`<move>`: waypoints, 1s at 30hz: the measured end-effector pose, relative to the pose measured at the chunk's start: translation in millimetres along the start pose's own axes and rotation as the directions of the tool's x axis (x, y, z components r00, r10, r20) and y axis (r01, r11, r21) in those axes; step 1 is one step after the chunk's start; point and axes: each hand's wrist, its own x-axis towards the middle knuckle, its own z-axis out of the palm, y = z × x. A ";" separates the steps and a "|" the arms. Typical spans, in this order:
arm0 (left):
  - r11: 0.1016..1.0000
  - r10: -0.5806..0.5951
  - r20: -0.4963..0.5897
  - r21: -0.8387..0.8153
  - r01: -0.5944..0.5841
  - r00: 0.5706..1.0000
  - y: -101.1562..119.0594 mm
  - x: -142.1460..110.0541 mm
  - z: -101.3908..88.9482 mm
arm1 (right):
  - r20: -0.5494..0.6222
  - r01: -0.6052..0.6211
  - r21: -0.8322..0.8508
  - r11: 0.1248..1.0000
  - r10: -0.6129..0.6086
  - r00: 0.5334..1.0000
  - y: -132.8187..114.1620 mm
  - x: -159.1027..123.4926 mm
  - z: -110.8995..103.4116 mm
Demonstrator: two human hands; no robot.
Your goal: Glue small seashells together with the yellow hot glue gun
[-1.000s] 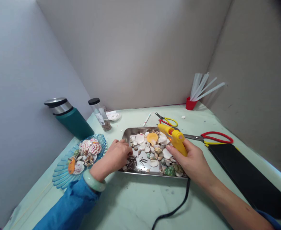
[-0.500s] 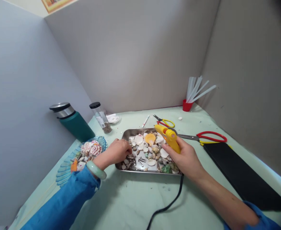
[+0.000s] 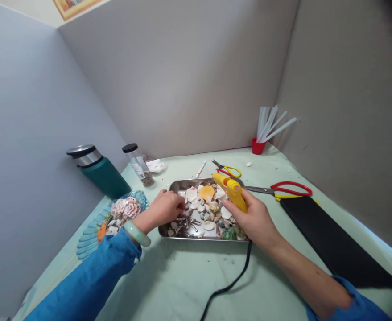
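A metal tray (image 3: 179, 183) in the middle of the table holds several seashells (image 3: 206, 193) and small metal hair clips (image 3: 188, 225). My left hand (image 3: 164, 208) hovers over the tray's left side with its fingers curled in a pinch; what they hold is hidden. A pale green bangle sits on that wrist. My right hand (image 3: 254, 219) is wrapped round the handle of a yellow glue gun (image 3: 229, 189), whose nozzle points left and away over the shells. Its black cord (image 3: 229, 284) trails toward me.
A blue glass shell-shaped dish (image 3: 92, 232) with patterned shells lies left of the tray. Behind stand a teal flask (image 3: 100, 171), a clear jar (image 3: 138, 163), a pen (image 3: 200, 169), small yellow scissors (image 3: 228, 170), red scissors (image 3: 284, 189) and a red cup (image 3: 257, 146) of glue sticks. A black slab (image 3: 329, 238) lies right.
My left hand has lifted slightly from the clips at the tray's near-left corner and closed its fingers. The camera has pulled back and tilted; the glue gun stays over the tray.
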 end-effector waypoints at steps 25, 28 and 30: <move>0.978 0.143 0.225 0.115 -0.172 0.964 16.2 -31.1 -16.9 | -0.012 -0.025 -0.016 1.000 0.025 1.000 2.2 -0.4 -0.1; 0.981 0.141 0.222 0.099 -0.166 0.965 15.0 -33.6 -20.3 | -0.009 -0.016 -0.022 1.000 0.016 1.000 2.0 -0.2 -0.2; 0.980 0.148 0.219 0.096 -0.172 0.965 13.4 -34.2 -21.9 | -0.009 -0.009 -0.024 1.000 0.009 1.000 1.7 -0.3 -0.2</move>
